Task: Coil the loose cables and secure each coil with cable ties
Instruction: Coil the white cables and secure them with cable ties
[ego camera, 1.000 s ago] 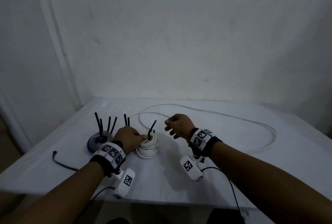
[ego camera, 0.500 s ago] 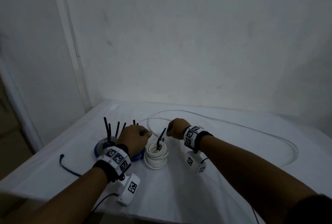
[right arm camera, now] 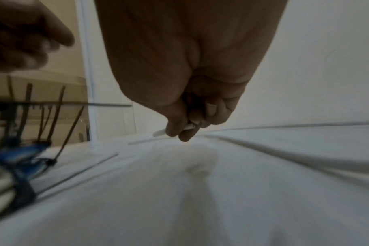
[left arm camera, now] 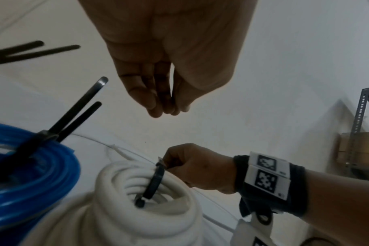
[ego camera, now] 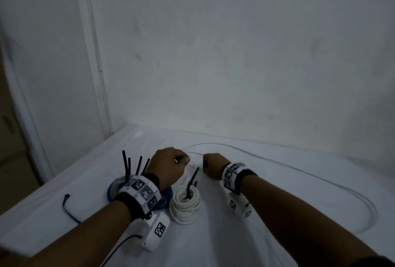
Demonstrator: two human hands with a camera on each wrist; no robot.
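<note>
A white coil [ego camera: 185,205] lies on the table, bound by a black cable tie [ego camera: 192,181] whose tail sticks up; the left wrist view shows that coil [left arm camera: 162,211] and tie [left arm camera: 155,181] up close. To its left sits a blue coil [ego camera: 165,199] with several black ties standing upright. A loose white cable [ego camera: 316,178] loops across the right of the table. My right hand [ego camera: 210,165], just beyond the white coil, pinches the cable's end [right arm camera: 189,127]. My left hand [ego camera: 173,163] hovers above the blue coil, fingers curled with tips together [left arm camera: 164,108], and nothing shows between them.
The table [ego camera: 277,234] is covered with a white sheet and stands against a white wall. A thin black cable [ego camera: 69,206] lies near its left edge. In the left wrist view, a metal shelf [left arm camera: 360,116] with a cardboard box [left arm camera: 360,146] stands far right.
My left hand let go of the white coil and moved forward above the blue coil. My right hand dropped toward the table beyond the coil. The head view tilted up.
</note>
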